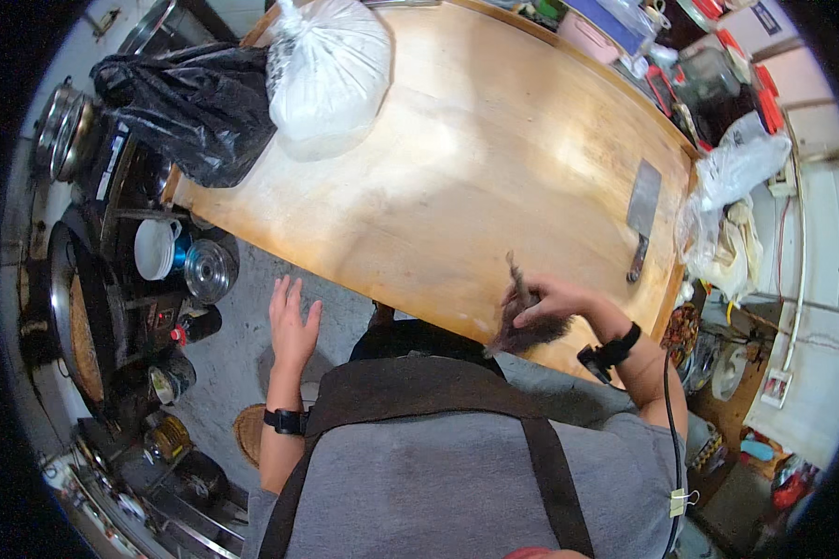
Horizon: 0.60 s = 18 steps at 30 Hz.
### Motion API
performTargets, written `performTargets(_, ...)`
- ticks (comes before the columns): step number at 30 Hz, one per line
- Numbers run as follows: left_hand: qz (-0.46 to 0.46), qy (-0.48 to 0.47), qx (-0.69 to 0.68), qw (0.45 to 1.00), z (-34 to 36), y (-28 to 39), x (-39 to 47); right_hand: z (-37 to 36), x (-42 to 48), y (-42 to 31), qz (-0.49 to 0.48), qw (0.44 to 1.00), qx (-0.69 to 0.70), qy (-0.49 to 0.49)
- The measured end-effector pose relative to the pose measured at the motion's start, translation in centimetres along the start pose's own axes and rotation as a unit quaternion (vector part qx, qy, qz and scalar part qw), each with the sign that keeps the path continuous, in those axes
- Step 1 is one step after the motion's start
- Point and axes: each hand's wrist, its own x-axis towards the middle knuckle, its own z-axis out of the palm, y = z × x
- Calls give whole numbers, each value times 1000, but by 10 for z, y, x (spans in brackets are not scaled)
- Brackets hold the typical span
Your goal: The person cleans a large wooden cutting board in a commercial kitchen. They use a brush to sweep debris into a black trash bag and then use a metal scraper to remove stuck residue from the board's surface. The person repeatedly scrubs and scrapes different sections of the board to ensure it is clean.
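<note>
My right hand (549, 307) is closed around a dark bristled hand brush (524, 328), blurred, with its slim handle pointing away from me. The brush is at the front edge of a wooden worktable (447, 202); I cannot tell whether its bristles touch the wood. Fingers apart and holding nothing, my left hand (295, 321) hangs over the grey floor, off the table's front left side. A cleaver (644, 199) with a dark handle lies flat near the right rim. Pale powdery patches show on the wood.
At the back left stand a knotted clear bag of white contents (332, 70) and a black plastic bag (189, 105). Shelves at left hold a white tub (157, 248), a glass lid (211, 269) and a wok (77, 314). Plastic bags (734, 168) crowd the right side.
</note>
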Motion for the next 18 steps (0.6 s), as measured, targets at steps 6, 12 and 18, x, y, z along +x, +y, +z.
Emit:
performTargets(6, 15, -6, -15, 1000, -11, -20, 19, -23, 131, -45, -183, 960, 22, 212)
performTargets(12, 71, -7, -46, 996, -32, -7, 58, -106, 106, -126, -232, 807, -147, 523)
performTargets(18, 62, -20, -43, 997, -12, -31, 55, -113, -12, -65, 14, 606, -607, 514)
